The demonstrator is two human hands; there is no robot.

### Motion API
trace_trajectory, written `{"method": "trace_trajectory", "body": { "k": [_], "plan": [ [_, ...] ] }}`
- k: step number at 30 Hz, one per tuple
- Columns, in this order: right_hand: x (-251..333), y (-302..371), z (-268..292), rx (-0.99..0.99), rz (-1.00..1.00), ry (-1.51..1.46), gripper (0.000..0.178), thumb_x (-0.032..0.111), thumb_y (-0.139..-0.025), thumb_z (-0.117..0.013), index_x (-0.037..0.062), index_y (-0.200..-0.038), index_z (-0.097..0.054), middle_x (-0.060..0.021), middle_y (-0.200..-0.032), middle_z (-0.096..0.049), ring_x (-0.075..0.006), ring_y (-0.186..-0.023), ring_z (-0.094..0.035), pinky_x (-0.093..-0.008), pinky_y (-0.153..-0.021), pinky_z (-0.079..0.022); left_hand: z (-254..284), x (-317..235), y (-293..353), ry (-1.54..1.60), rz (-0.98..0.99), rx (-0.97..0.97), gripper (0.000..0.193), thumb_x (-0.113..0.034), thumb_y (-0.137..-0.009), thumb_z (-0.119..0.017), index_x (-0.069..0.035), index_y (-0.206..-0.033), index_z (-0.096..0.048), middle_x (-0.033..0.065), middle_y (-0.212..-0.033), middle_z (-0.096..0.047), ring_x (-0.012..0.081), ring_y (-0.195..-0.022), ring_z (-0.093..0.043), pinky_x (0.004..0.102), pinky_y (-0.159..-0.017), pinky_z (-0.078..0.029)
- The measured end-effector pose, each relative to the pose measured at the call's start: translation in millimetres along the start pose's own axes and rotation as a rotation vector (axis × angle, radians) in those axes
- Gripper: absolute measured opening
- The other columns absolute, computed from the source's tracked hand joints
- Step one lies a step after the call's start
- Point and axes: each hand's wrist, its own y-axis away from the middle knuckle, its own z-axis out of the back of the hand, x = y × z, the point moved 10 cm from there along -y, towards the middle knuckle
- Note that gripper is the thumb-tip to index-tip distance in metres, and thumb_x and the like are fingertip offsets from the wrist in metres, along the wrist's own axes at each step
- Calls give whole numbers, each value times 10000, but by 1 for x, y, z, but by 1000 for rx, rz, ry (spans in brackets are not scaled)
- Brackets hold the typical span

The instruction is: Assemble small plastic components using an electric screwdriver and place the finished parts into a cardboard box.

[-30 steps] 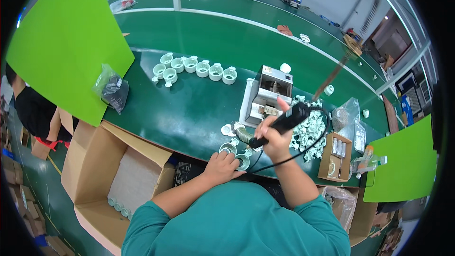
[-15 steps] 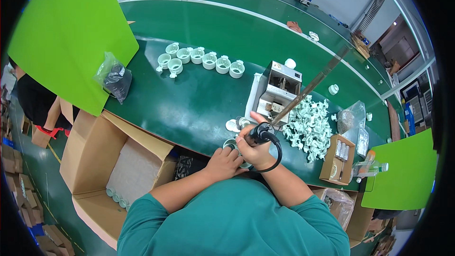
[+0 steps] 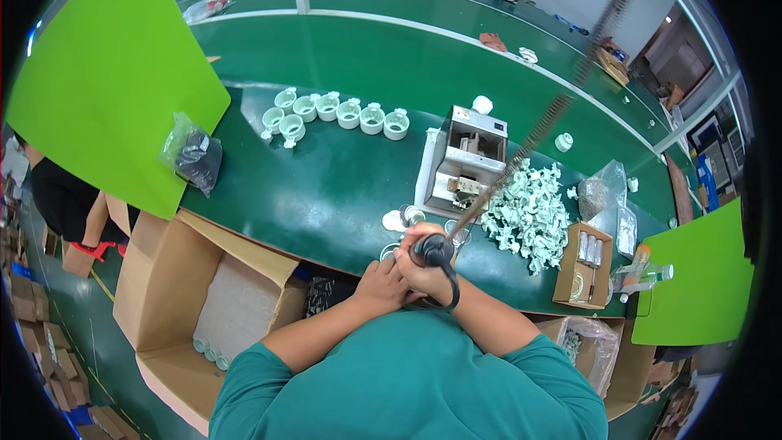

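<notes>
At the table's near edge my right hand is closed around a black electric screwdriver, held upright with its cable looping down by my wrist. A coil spring runs up from it toward the upper right. Its tip is hidden under my hand. My left hand presses right beside it, fingers curled on a pale green round cup, of which only a bit of rim shows. Just beyond lie several clear and white discs. Farther off, several pale green cups with small tabs stand in a row.
A metal machine stands beyond my hands, with a heap of pale green small parts to its right. A small cardboard box sits farther right. An open carton is at lower left. Green panels flank the table.
The screwdriver has tipped more upright and moved lower, and my right index finger, stretched out before, has folded around it. My left hand stays at the cup. The whole view has shifted slightly.
</notes>
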Motion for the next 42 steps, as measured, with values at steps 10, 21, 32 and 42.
{"method": "trace_trajectory", "body": {
  "k": [10, 21, 32, 42],
  "plan": [
    [-6, -85, 113, -253, -105, -61, 566, -92, -832, -673, 40, -1341, -466, -57, -796, -629, -140, -674, -611, -281, -638, -527, 11, -5, -6, -17, -8, -18, 445, -481, -716, -820, -145, -749, -530, 52, -809, -510, 251, -773, -521, 377, -620, -381],
    [-14, -64, 85, -224, -407, -316, 699, -81, -806, -662, 29, -1445, -398, -75, -761, -614, -163, -637, -602, -322, -634, -529, 9, -1, -2, 3, 5, -29, 426, -482, -734, -804, -146, -770, -546, 47, -815, -511, 248, -771, -525, 383, -625, -385],
    [14, 15, 39, -3, -116, -228, 898, -78, -819, -682, 7, -1568, -194, -55, -779, -652, -76, -610, -559, -243, -607, -455, 7, -3, -3, -37, 17, -36, 415, -507, -771, -766, -162, -780, -536, 22, -820, -503, 222, -778, -523, 375, -619, -364],
    [-10, 21, 27, -28, -167, -30, 578, -80, -819, -711, 10, -1335, -467, -46, -798, -642, -88, -640, -567, -261, -608, -469, 9, -2, -2, -27, 17, -41, 388, -492, -774, -759, -159, -822, -564, 24, -833, -514, 222, -790, -528, 376, -623, -365]
  ]
}}
